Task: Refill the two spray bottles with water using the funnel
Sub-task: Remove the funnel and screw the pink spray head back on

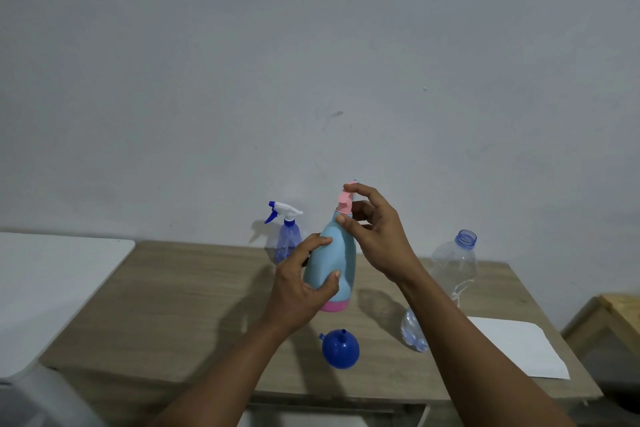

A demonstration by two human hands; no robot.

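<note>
Opening the first spray bottle (337, 253)
Left hand (301, 284) grips it; right fingers (360, 188) pinch its head (346, 201), seemingly still on. Funnel (340, 350) unused at six o'clock.

The 2 forearms (221, 367) reach forward. The left hand (301, 288) curls round the blue bottle (341, 253); the right hand (379, 239) pinches its pink spray head (346, 201).

Bare tabletop (166, 305) left; funnel (340, 352), water bottle (453, 267) right
</note>
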